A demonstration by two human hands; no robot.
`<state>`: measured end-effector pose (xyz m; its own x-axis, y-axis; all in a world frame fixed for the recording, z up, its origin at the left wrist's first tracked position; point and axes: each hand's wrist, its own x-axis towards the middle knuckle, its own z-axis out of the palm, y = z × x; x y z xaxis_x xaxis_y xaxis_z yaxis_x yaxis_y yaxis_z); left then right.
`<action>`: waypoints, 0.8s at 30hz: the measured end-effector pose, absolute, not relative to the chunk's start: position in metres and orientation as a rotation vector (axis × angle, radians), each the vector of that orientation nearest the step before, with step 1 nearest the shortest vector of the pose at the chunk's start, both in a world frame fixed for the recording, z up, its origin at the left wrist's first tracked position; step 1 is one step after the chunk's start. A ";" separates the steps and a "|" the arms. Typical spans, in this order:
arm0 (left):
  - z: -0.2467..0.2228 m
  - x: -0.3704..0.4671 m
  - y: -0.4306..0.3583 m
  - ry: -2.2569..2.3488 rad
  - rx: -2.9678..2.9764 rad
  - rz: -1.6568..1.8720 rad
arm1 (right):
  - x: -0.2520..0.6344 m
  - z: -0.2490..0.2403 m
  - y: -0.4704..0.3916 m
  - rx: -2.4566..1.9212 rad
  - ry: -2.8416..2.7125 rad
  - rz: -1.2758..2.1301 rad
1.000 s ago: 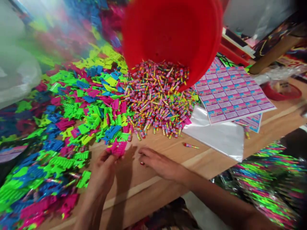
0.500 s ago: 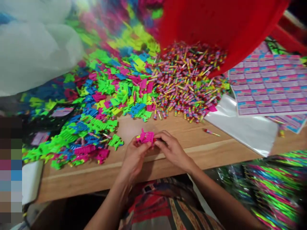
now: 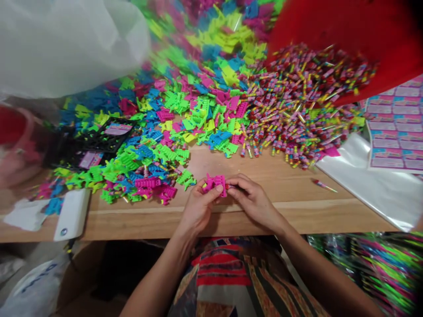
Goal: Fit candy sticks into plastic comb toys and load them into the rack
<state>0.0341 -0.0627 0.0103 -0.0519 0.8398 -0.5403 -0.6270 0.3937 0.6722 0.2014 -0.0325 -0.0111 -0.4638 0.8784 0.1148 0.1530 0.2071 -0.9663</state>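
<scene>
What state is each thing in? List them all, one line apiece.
Left hand: closed, gripping
Pink piece: held in left hand
Right hand: fingers pinched
Red-ended tube: in right hand, mostly hidden
Single tube: lying loose, apart
Tube pile: heaped, unsorted
Colored pieces: heaped, colors mixed
Clear plastic: lying flat
Printed sheet: flat, uncut
White box: lying at table edge

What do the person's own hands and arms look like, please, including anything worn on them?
The left hand and the right hand are both bare, with no gloves. No sleeves or cables show on the forearms. Between them is a patterned garment with red, grey and dark patches and some stripes.
</scene>
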 end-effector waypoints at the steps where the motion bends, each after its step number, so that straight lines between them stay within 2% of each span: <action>1: 0.010 0.032 -0.063 1.082 0.242 1.207 | 0.200 -0.011 -0.033 -0.971 -1.755 1.327; 7: 0.006 0.026 -0.059 1.022 0.263 1.144 | 0.197 -0.016 -0.032 -0.947 -1.545 1.477; 13: 0.000 0.032 -0.062 1.416 0.710 1.174 | 0.196 -0.019 -0.026 -0.950 -1.831 1.128; 16: 0.003 0.032 -0.062 1.475 0.841 1.132 | 0.192 -0.013 -0.028 -0.944 -1.864 1.020; 21: 0.035 -0.005 -0.057 1.570 0.892 1.080 | 0.207 0.006 -0.015 -0.856 -1.992 1.051; 24: 0.062 -0.050 -0.052 1.913 1.016 1.183 | 0.237 0.004 0.013 -1.034 -2.031 0.834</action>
